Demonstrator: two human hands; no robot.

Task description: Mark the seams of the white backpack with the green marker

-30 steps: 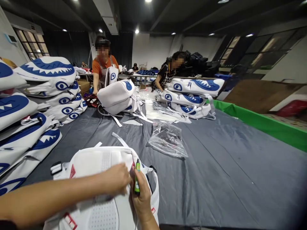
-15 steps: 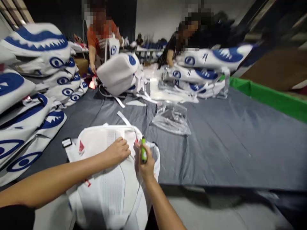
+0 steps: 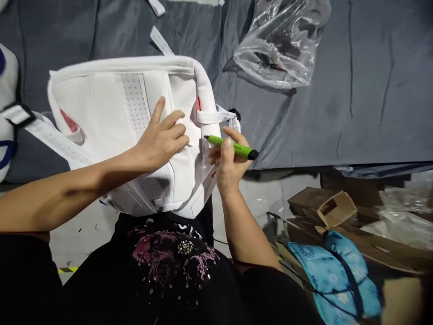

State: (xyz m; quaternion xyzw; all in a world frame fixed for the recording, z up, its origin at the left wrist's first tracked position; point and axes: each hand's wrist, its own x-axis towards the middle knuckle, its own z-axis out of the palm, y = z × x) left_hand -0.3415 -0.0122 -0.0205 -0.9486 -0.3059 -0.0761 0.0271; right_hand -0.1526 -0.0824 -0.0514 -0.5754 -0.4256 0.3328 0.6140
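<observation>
A white backpack (image 3: 101, 99) lies across the table's front edge, its padded side facing up, with red patches at two corners. My left hand (image 3: 164, 140) rests on the padding with its fingers apart, holding nothing. At the bag's right side, my right hand (image 3: 232, 162) grips a green marker (image 3: 233, 147) between thumb and fingers. The marker's dark tip points left, close to the bag's right edge. A white strap (image 3: 213, 117) loops round that edge just above the tip.
Grey cloth covers the table (image 3: 324, 117). A clear plastic bag (image 3: 280, 54) lies beyond the backpack. On the floor at the right are an open cardboard box (image 3: 334, 210) and a blue patterned item (image 3: 338, 280). Part of another white bag (image 3: 8, 85) shows at the left edge.
The view has tilted down onto the backpack. My left hand's fingers have spread. The marker has turned from upright to nearly level, its tip now near the bag's edge.
</observation>
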